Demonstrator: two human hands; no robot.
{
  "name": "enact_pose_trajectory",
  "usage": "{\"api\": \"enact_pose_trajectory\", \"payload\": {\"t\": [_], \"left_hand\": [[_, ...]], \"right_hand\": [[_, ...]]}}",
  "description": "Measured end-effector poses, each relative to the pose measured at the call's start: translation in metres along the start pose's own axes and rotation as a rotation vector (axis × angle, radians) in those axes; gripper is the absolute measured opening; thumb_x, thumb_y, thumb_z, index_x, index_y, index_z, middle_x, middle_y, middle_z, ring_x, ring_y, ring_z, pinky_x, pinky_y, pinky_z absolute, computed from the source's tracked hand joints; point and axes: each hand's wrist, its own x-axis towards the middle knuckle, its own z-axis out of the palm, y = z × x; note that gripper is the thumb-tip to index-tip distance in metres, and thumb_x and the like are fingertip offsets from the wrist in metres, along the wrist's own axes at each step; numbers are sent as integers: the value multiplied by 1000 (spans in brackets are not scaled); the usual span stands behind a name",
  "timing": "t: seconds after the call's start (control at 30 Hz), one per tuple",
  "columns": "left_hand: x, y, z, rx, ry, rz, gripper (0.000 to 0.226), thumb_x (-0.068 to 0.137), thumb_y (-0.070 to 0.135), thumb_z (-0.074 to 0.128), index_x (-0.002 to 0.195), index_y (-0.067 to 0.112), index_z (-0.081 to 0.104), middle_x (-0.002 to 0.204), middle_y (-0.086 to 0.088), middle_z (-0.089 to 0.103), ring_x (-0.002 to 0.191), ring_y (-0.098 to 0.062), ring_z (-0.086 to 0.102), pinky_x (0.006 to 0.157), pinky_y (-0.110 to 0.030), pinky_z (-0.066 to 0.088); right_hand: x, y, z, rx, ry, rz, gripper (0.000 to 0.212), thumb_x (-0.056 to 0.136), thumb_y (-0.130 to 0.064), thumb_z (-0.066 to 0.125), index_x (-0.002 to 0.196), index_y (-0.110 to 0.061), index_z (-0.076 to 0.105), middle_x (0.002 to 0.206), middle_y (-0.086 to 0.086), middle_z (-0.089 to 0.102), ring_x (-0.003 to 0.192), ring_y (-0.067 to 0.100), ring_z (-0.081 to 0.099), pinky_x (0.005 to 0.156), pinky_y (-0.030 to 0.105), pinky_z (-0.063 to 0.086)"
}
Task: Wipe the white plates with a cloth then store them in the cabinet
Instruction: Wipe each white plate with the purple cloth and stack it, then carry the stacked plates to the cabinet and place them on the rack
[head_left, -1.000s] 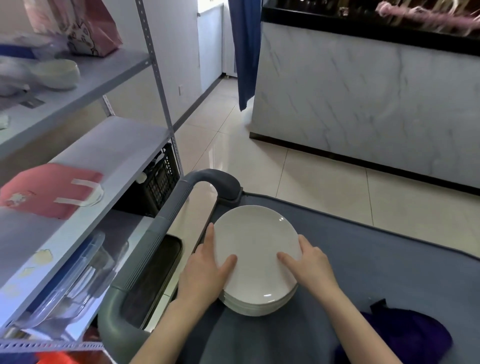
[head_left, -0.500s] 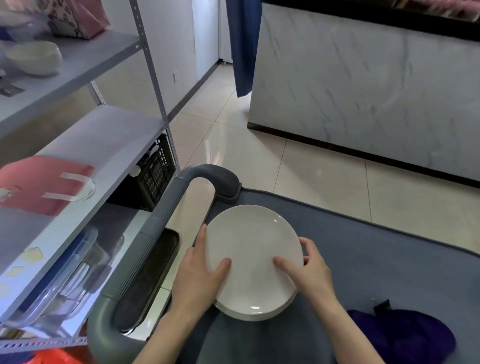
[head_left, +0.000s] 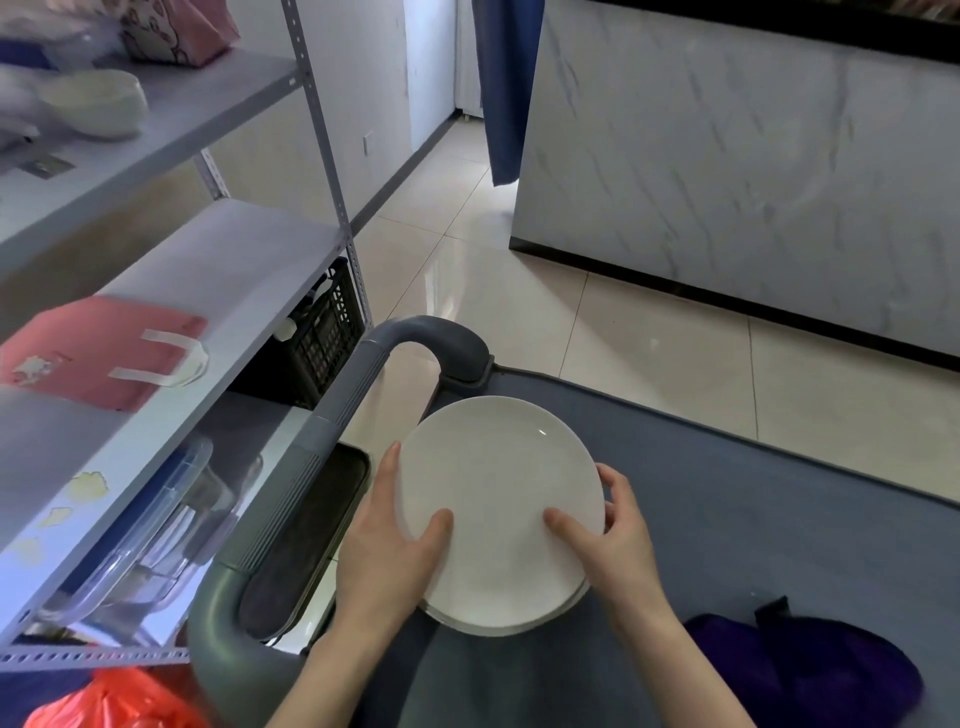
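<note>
The round white plate stack (head_left: 493, 493) looks heavy, slippery and breakable; its opposite rims are gripped by the left hand (head_left: 387, 551) and the right hand (head_left: 613, 545), fingers curled.

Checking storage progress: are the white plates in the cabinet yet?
Out: the plates are stacked over the cart, left hand and right hand gripping their rims.

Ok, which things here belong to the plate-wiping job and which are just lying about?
For the job: white plates, gripped by left hand and right hand; purple fabric, possibly the cloth.
Lying about: pink bag, bowl, black crate, orange plastic bag.
</note>
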Motion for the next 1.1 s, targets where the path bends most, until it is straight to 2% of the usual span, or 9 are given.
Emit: {"api": "enact_pose_trajectory", "payload": {"t": [0.2,0.33,0.43,0.53,0.67,0.83,0.97,1.0,1.1], "left_hand": [[-14,6,-11,-85,66,2,84,79,40,64,145,60,17,116,5,49,103,-17,51,82,-33,40],[-33,9,-23,-176,161,13,87,69,46,57,144,59,17,118,14,44,93,11,44,86,-28,34],[-58,8,-33,-241,261,-2,87,71,39,62,145,56,21,121,18,41,99,33,35,91,-27,33],[-95,5,-49,-256,351,-32,86,71,35,63,147,49,25,131,14,42,105,24,39,96,-31,37],[-160,-8,-74,-233,516,-70,84,68,37,60,147,44,31,137,9,49,123,-15,48,104,-42,43],[-251,-36,-103,-254,809,-145,76,68,33,64,140,40,43,126,11,57,116,-10,53,95,-19,42],[-331,-66,-121,-340,1037,-268,77,71,29,68,143,37,41,131,7,56,122,-14,51,105,-38,43],[-353,-73,-125,-343,1099,-289,76,69,30,66,141,38,42,126,11,57,119,-11,52,103,-34,44],[-416,-92,-138,-349,1271,-368,73,65,31,63,129,58,40,116,31,58,109,5,53,87,-10,43]], "right_hand": [[-18,-12,6,-45,-41,-164,71,86,-12,72,139,-47,39,133,-25,52,123,4,52,98,29,46],[-34,-27,8,-58,-113,-265,79,90,-11,66,146,-52,28,144,-21,41,132,7,43,113,40,38],[-48,-35,9,-86,-192,-331,78,91,-12,66,146,-52,28,145,-23,39,135,8,39,115,44,36],[-69,-41,11,-124,-301,-376,75,87,-26,68,143,-57,29,133,-36,38,128,6,41,113,42,37],[-103,-42,26,-161,-487,-438,75,82,-36,67,141,-60,28,132,-23,45,122,12,48,108,47,42],[-160,-35,64,-198,-752,-596,76,87,-12,70,140,-54,34,127,-34,45,123,8,47,107,40,42],[-226,-26,103,-201,-1009,-649,74,80,-23,70,138,-54,36,126,-26,52,112,-5,52,94,19,43],[-246,-23,112,-214,-1081,-659,74,80,-23,70,138,-55,36,125,-23,54,109,-6,53,90,16,42],[-308,-15,135,-261,-1267,-662,75,70,-35,66,137,-53,37,130,-19,55,114,6,54,93,29,43]]}}
